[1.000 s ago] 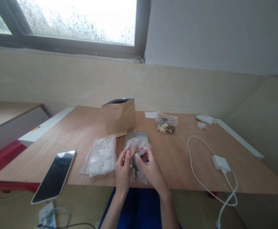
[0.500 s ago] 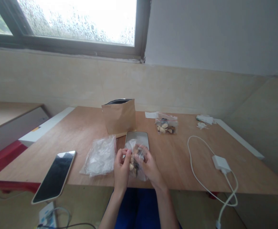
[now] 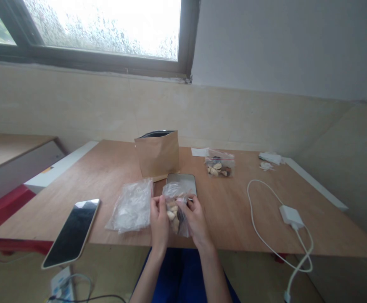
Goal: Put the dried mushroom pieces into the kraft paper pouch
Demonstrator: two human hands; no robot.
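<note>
A clear zip bag (image 3: 174,221) with pale and dark dried pieces in it is held between my two hands at the table's front edge. My left hand (image 3: 159,221) pinches its upper left side, thumb against fingers. On the upper right side, my right hand (image 3: 196,216) grips the bag with bent fingers. Just behind the bag lies a small flat scale (image 3: 183,182), partly covered by the plastic. A stack of clear plastic bags (image 3: 131,206) rests left of my left hand. Beyond it an open brown paper pouch (image 3: 158,155) stands upright.
A filled zip bag (image 3: 220,165) lies toward the back, beside a white paper slip (image 3: 199,152). The phone (image 3: 72,231) overhangs the front left edge. A white adapter (image 3: 291,216) with looping cable lies at right, and white scraps (image 3: 270,159) sit at the back right.
My right hand has shifted slightly along the bag's upper edge, and its fingers are more bent. The bag's top has flattened a little; more of the pale pieces show.
</note>
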